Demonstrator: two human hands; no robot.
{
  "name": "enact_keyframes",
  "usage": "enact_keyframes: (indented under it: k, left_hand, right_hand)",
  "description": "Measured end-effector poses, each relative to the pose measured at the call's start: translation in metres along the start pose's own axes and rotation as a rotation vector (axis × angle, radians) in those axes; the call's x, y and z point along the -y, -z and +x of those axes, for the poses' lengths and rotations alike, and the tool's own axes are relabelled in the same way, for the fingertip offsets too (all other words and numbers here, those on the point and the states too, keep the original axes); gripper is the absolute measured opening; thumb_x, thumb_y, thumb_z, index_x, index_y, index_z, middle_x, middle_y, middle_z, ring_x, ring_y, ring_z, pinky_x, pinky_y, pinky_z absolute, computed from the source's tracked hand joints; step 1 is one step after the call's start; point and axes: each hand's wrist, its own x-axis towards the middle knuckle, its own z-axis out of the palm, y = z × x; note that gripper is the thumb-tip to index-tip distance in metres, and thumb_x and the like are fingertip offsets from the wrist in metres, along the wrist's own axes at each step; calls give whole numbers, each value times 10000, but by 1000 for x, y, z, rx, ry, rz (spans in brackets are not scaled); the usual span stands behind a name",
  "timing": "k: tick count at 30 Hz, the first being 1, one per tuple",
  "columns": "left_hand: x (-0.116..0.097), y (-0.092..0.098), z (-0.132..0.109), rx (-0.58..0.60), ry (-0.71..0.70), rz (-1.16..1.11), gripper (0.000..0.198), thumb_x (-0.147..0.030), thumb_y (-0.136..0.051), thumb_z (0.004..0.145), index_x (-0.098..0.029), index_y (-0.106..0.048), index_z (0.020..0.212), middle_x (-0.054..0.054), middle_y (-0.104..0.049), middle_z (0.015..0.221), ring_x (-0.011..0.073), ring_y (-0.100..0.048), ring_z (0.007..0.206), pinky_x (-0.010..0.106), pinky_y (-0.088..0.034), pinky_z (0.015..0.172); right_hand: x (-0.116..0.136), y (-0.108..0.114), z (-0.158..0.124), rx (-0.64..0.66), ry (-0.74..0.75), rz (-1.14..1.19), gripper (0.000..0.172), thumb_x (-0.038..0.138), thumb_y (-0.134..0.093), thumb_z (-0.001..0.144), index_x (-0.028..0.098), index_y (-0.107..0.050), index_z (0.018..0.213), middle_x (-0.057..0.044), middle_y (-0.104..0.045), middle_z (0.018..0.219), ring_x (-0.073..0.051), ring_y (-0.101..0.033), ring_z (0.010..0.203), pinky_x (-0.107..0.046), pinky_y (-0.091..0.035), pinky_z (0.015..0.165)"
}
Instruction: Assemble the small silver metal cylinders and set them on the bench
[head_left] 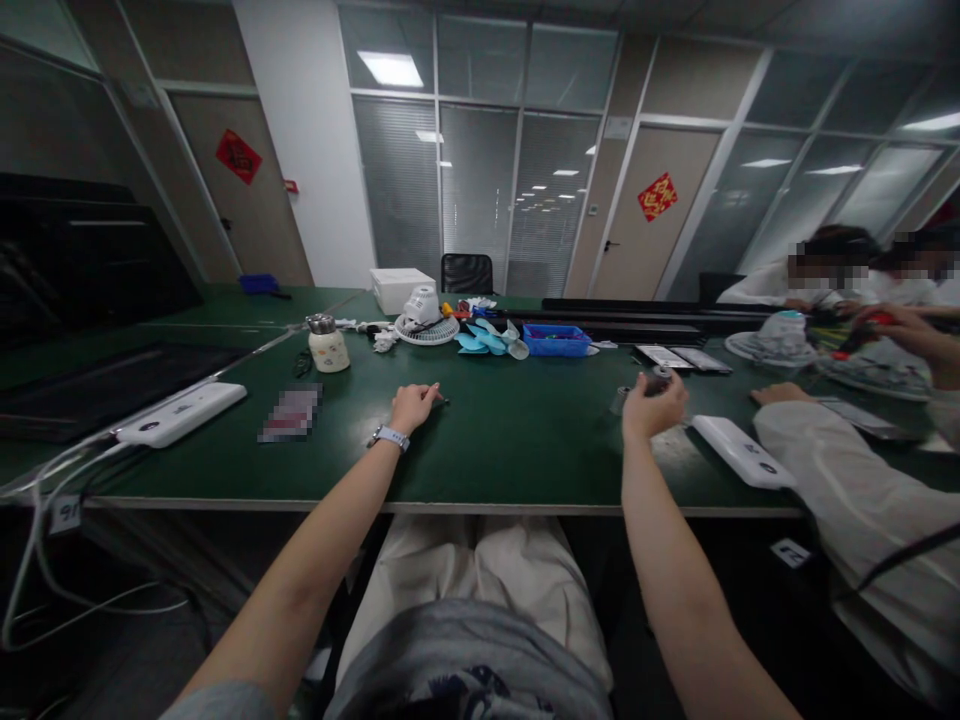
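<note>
Curling around a dark grey cylinder (658,379), the person's right hand (654,411) holds it over the table (517,440), back from the front edge; a small silvery container (619,401) stands just beside that hand. The left hand (413,407), nearly closed, has a small dark piece (445,401) at its tips, though I cannot tell from here whether it is gripped. Toward the table's far edge, a blue tray (556,346) sits right of a white fan part (421,304)
</note>
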Motion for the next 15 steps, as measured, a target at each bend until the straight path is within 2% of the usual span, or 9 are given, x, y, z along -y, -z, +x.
enact_keyframes:
  k: [3, 7, 12, 15]
  left_hand:
    - [-1, 0, 0, 0, -3, 14, 507, -542, -362, 925, -248, -775, 913, 63, -739, 876, 238, -608, 900, 296, -397, 733]
    - [-1, -1, 1, 1, -4, 35, 507, -541, -354, 926, -258, -774, 922, 63, -739, 859, 238, -612, 902, 298, -403, 738]
    - [-1, 0, 0, 1, -14, 23, 513, -544, -349, 928, -261, -777, 909, 70, -735, 879, 253, -611, 930, 320, -416, 783]
    - [-1, 1, -3, -19, -7, 16, 499, -535, -361, 930, -258, -774, 897, 77, -732, 925, 268, -600, 958, 340, -420, 806]
  right_hand:
    - [-23, -5, 7, -144, -168, -66, 376, 311, -508, 845, 188, -545, 1198, -204, -585, 1147, -366, -535, 1099, -512, -355, 882]
    - [-49, -21, 9, -186, -398, -141, 273, 277, -521, 809, 211, -597, 1063, -193, -599, 1062, -367, -555, 1037, -509, -380, 835]
    - [-63, -35, 11, -269, -394, -187, 242, 272, -508, 799, 231, -594, 1022, -179, -600, 985, -355, -574, 967, -514, -401, 804]
    - [-54, -30, 13, -219, -496, -133, 362, 238, -563, 737, 194, -573, 1096, -257, -569, 1094, -418, -534, 1060, -585, -355, 867]
